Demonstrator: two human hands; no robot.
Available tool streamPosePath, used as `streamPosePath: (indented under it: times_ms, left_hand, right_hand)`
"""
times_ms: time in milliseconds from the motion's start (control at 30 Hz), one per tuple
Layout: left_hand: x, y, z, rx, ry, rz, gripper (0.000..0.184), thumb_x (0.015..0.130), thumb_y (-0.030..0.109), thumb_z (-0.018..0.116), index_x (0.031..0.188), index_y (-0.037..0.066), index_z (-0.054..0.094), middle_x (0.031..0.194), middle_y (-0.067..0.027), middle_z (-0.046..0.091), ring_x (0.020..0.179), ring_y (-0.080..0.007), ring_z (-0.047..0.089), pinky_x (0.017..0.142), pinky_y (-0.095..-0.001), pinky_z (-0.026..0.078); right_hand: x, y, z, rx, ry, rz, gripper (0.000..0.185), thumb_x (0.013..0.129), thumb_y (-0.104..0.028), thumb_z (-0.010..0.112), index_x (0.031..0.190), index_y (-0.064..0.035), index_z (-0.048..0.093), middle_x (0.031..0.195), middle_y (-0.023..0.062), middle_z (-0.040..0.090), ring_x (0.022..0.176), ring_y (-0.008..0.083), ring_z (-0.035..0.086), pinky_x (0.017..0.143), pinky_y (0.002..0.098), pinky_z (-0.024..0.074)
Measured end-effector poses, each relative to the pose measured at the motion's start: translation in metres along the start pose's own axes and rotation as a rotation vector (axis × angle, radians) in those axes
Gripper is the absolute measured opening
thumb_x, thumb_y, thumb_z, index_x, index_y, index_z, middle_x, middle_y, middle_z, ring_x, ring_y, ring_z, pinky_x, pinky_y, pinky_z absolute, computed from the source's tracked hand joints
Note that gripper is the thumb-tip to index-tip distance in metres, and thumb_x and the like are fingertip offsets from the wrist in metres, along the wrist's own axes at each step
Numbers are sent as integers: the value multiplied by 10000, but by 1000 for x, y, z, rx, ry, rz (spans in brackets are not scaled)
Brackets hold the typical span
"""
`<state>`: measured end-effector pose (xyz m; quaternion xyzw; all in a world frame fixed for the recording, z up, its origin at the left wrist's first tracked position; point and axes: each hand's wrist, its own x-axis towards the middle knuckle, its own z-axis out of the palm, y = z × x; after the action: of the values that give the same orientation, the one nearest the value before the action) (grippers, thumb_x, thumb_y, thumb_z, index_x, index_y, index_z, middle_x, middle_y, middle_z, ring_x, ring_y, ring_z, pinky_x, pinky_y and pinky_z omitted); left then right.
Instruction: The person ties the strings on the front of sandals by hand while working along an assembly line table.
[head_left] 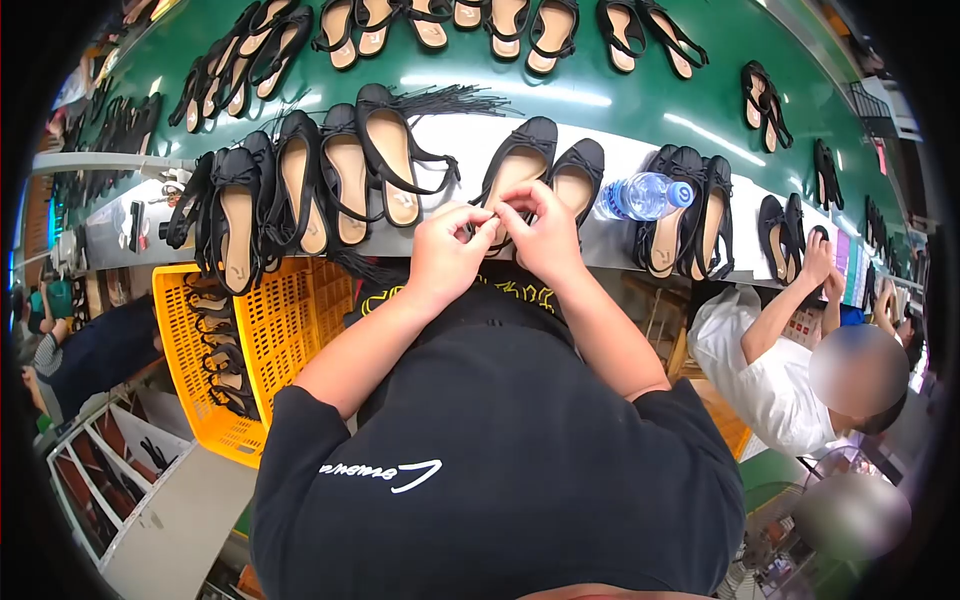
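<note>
In front of my chest, both hands meet over the heel end of a black flat shoe with a beige insole. My left hand is closed in a pinch, thumb and forefinger together. Fingertips of my right hand are pinched close beside it. A small dark bit shows between them, but the fingers hide what it is. The matching black shoe lies just right of my right hand. Left of my hands rests a black slingback shoe, its strap stretching toward my left wrist.
A clear water bottle lies to the right beside more shoes. Black cords lie behind the shoes on the green table. Yellow crates stand below left. A co-worker in white sits at right.
</note>
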<state>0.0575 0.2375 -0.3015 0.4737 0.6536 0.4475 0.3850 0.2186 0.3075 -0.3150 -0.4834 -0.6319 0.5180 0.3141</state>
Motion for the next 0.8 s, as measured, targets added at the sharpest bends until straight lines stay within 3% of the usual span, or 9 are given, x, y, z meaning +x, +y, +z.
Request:
streamPosePath:
  times_ms: [33, 167, 367, 567, 633, 667, 733, 800]
  left_hand:
    - [1, -1, 0, 5, 1, 24, 113, 968, 96, 830, 1048, 16, 832, 906, -3, 691, 664, -53, 486, 610, -239, 414]
    - [1, -4, 1, 1, -26, -9, 118, 970, 90, 827, 1063, 18, 835, 903, 5, 696, 669, -52, 493, 615, -237, 421]
    - [4, 0, 3, -31, -47, -33, 129, 973, 96, 830, 1076, 19, 837, 903, 12, 711, 678, -50, 500, 624, -235, 429]
    - [7, 0, 6, -1, -30, -29, 123, 985, 87, 814, 1082, 13, 832, 908, 6, 714, 694, -54, 517, 634, -244, 446]
    - [7, 2, 7, 133, 6, 106, 119, 973, 121, 797, 1042, 25, 810, 923, -73, 745, 689, -174, 665, 633, -331, 520]
    - [6, 4, 7, 131, 6, 109, 119, 973, 121, 797, 1042, 25, 810, 923, -73, 745, 689, -174, 665, 633, -331, 520]
    - [5, 10, 8, 317, 64, 352, 95, 968, 145, 787, 1012, 64, 811, 937, -70, 744, 737, -252, 717, 645, -381, 554]
    - [6, 8, 8, 366, 81, 390, 86, 954, 143, 797, 987, 64, 807, 938, -64, 746, 736, -244, 717, 643, -364, 550]
  right_hand:
    - [3, -2, -1, 79, 11, 42, 250, 963, -113, 828, 1149, -9, 698, 991, 105, 824, 871, 156, 764, 781, 312, 574]
    - [5, -12, -8, 41, 13, 161, 244, 973, -107, 828, 1169, -2, 727, 951, 89, 832, 827, 139, 763, 746, 297, 576]
    - [1, -11, -17, -178, -121, 69, 184, 1032, -140, 757, 1117, 19, 795, 1007, 109, 823, 851, 165, 751, 766, 334, 584]
    - [2, -18, -32, -46, -245, 34, 216, 1042, -146, 742, 1171, 14, 808, 1009, 101, 816, 881, 149, 740, 817, 331, 581]
    - [8, -11, -36, -57, -265, 110, 233, 1041, -150, 743, 1199, 10, 804, 1012, 100, 816, 899, 139, 737, 826, 324, 577]
    - [10, -10, -38, -65, -288, 184, 251, 1041, -155, 745, 1226, 6, 800, 1015, 99, 816, 916, 130, 735, 835, 318, 574]
    - [11, -18, -39, -73, -266, 171, 255, 1032, -167, 754, 1214, 5, 796, 1030, 115, 816, 957, 166, 755, 860, 334, 582]
    - [6, -24, -37, -220, -202, 155, 210, 1026, -166, 752, 1132, 10, 797, 1027, 134, 810, 959, 219, 769, 865, 365, 590]
